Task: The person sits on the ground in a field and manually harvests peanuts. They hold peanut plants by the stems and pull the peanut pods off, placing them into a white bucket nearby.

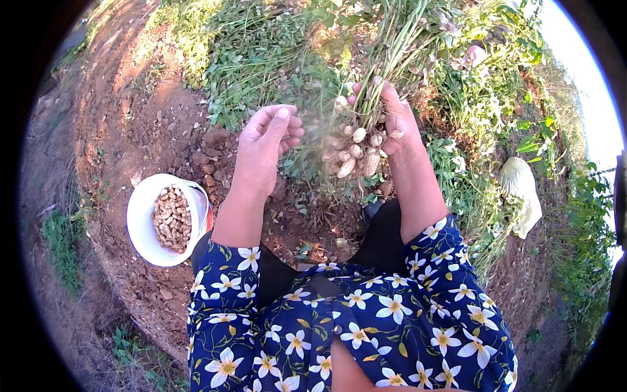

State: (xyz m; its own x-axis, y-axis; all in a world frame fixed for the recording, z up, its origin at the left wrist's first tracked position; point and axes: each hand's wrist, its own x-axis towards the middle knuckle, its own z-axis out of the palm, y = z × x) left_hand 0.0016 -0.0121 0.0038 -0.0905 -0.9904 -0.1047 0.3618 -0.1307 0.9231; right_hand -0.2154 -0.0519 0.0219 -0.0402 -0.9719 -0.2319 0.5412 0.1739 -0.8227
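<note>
My right hand (399, 117) grips a bunch of peanut plants by the green stems (372, 93). A cluster of soil-dusted peanut pods (360, 147) hangs from the roots, just below and left of that hand. My left hand (272, 130) is raised left of the cluster, apart from it. Its fingers are curled and the thumb lies over them; the inside of the palm is hidden. At the left, beside my leg, a white plastic bucket (142, 223) stands tilted in view. Loose peanut pods (172, 218) lie in it.
Pulled green plants (259, 54) lie heaped on the ground ahead. Reddish, cloddy soil (147, 122) spreads to the left. A pale sack (521, 196) rests among plants at the right, and a pink round object (476, 55) shows farther ahead.
</note>
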